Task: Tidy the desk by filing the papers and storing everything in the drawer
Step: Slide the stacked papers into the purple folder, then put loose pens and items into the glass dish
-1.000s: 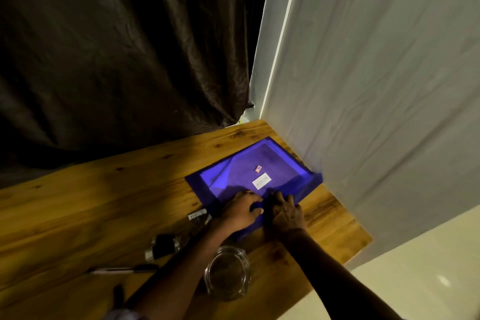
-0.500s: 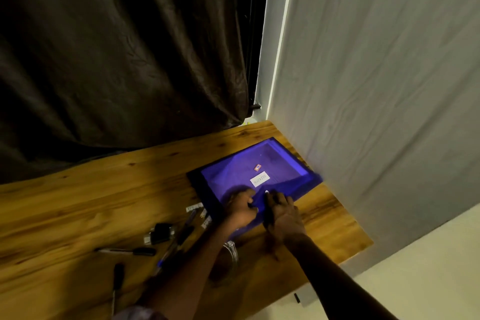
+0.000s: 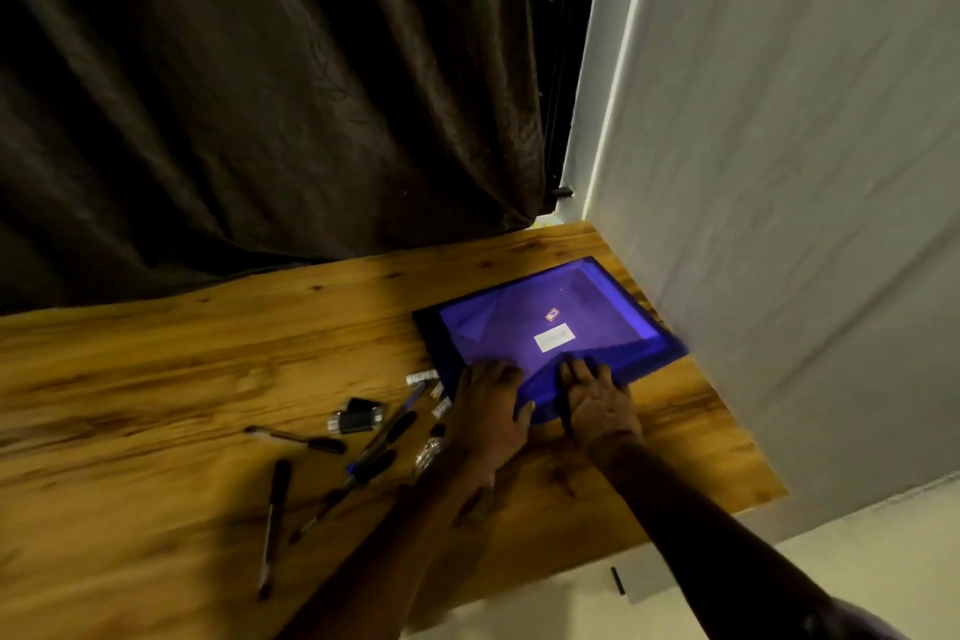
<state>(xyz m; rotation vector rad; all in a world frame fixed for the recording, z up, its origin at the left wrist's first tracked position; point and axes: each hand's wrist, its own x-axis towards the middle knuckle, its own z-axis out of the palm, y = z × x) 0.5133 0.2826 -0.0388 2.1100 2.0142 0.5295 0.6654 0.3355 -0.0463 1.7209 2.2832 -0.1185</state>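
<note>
Wooden table (image 3: 218, 379) across lower frame, far edge under dark curtain (image 3: 260, 94), right edge hard against white wall (image 3: 779, 172). Near corner of table at lower right, pale floor (image 3: 779, 582) beyond. Broad bare wood at left and centre left; little room at right.

Blue folder (image 3: 550, 327) flat at centre right, near table's far right corner, right side just beside wall. White label (image 3: 554, 337) and small red sticker (image 3: 551, 313) on top.

Left hand (image 3: 493, 405) palm down on folder's near left edge, fingers (image 3: 485, 372) loosely spread, thumb on blue cover. Right hand (image 3: 597, 398) palm down on near edge beside it, fingers (image 3: 576, 372) slightly spread, flat. Neither hand closed round anything; both pressing on folder.

Left of hands, lower centre: scattered pens (image 3: 296, 437), one long pen (image 3: 272, 525) nearer lower left, blue-barrelled pen (image 3: 400, 411), small dark clip-like object (image 3: 356, 418), blurred. Small white slips (image 3: 420, 376) just beside folder's left corner. Glint of clear object (image 3: 428, 455) partly hidden by left forearm; kind not clear.
</note>
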